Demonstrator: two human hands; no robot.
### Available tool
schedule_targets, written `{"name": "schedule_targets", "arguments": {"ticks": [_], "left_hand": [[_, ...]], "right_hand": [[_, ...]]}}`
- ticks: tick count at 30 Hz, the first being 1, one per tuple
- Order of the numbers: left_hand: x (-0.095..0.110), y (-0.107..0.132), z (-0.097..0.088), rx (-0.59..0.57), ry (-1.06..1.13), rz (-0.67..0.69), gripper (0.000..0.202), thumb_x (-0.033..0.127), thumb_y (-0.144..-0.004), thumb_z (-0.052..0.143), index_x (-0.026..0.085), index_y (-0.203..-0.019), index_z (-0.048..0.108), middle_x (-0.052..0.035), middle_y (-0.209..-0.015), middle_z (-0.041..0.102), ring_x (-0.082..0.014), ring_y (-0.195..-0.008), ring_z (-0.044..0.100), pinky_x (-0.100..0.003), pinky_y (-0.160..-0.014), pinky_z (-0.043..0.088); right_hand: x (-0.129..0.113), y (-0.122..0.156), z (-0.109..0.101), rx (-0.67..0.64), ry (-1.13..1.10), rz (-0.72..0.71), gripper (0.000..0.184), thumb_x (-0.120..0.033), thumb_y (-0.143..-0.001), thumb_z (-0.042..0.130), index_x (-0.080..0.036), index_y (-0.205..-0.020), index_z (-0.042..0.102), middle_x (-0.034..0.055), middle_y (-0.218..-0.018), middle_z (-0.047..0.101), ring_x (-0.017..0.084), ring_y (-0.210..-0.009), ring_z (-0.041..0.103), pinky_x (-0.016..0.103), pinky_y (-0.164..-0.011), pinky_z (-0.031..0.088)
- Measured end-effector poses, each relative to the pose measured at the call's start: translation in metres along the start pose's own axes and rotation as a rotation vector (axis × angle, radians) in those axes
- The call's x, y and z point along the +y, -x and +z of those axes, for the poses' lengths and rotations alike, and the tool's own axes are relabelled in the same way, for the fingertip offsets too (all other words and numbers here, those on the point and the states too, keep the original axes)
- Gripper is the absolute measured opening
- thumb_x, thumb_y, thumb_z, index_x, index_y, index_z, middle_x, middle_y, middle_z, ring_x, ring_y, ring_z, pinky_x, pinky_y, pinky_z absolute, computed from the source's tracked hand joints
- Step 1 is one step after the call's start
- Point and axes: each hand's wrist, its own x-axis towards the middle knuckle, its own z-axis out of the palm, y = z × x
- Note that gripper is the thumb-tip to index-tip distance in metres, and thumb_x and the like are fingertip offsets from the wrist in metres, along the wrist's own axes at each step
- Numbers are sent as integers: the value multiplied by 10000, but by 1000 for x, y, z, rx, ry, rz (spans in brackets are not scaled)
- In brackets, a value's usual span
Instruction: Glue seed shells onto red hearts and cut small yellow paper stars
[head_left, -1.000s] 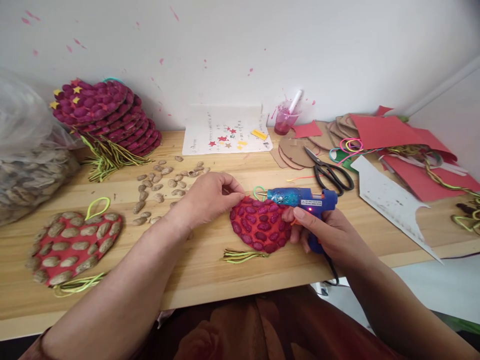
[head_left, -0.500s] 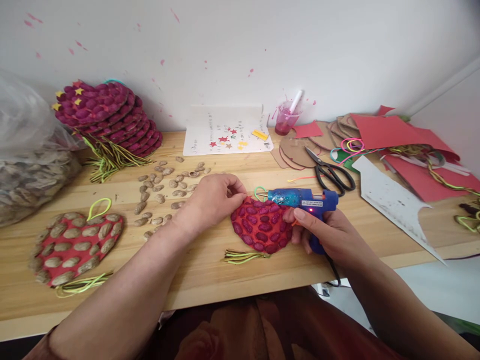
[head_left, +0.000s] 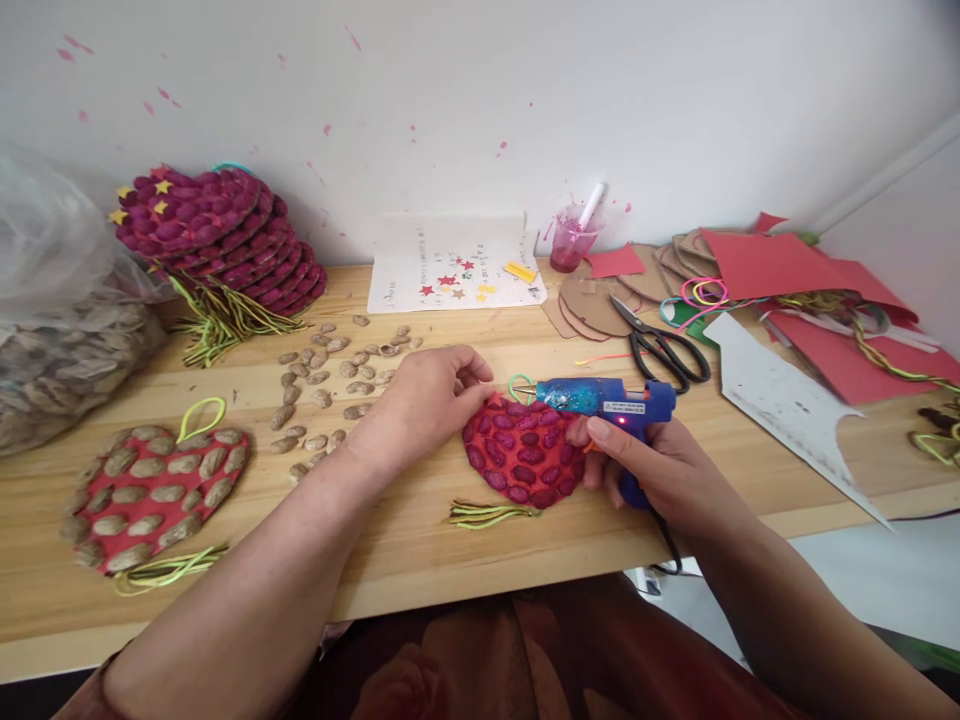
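Observation:
A red heart-shaped piece (head_left: 519, 455) covered with dark red shells lies on the wooden table (head_left: 420, 540), a green loop at its top and a yellow-green tassel (head_left: 487, 514) below it. My left hand (head_left: 424, 400) rests on the heart's upper left edge, fingers curled and pinching there. My right hand (head_left: 660, 470) grips a blue hot glue gun (head_left: 611, 400), its red light on. The nozzle points left over the heart's top, next to my left fingers.
Loose pale shells (head_left: 330, 370) lie left of my hand. Another red heart with unpainted shells (head_left: 150, 495) sits at the front left. Finished hearts (head_left: 217, 240) are stacked by the wall, beside a plastic bag of shells (head_left: 60, 340). Black scissors (head_left: 660, 345), red paper (head_left: 817, 270) and cardboard fill the right.
Almost nothing has moved; both hands stay at the heart, with only a slight shift of the view.

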Motion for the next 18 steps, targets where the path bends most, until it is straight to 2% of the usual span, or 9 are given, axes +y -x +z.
{"name": "schedule_targets", "arguments": {"ticks": [4,7,11,14,18], "left_hand": [[1,2,-7,13,-49,5,125,283,-822,609,207,-831,707,-4,-747,722,-156,-651,620,-278,-686,469],[3,6,-12,29,-92,60,125,269,-823,613,227,-802,729,2,-781,733,-162,-686,625,-280,-700,467],[7,13,-13,8,-186,158,194,228,-867,572,240,-880,765,-12,-869,737,-184,-813,654,-294,-784,476],[7,21,-10,-8,-251,206,250,198,-908,523,236,-933,769,-26,-885,721,-187,-827,662,-307,-801,490],[1,33,-3,51,-213,248,259,147,-915,528,211,-1048,741,-38,-959,704,-170,-871,666,-296,-839,510]], "right_hand": [[0,1,0,-9,-9,-11,410,-554,-863,646,-149,-805,682,27,-615,665,94,-448,530,220,-441,405],[1,0,-1,-13,-8,-9,397,-540,-874,641,-148,-830,685,28,-625,669,89,-450,537,212,-445,411],[2,0,-2,0,-25,1,400,-555,-858,652,-155,-852,668,20,-611,664,86,-445,532,201,-428,406],[4,0,-2,12,-41,1,406,-568,-847,658,-162,-849,655,23,-613,670,90,-446,536,200,-418,408],[5,0,-2,4,-50,-3,400,-562,-852,656,-162,-843,655,24,-613,672,85,-445,539,193,-420,413]]}}
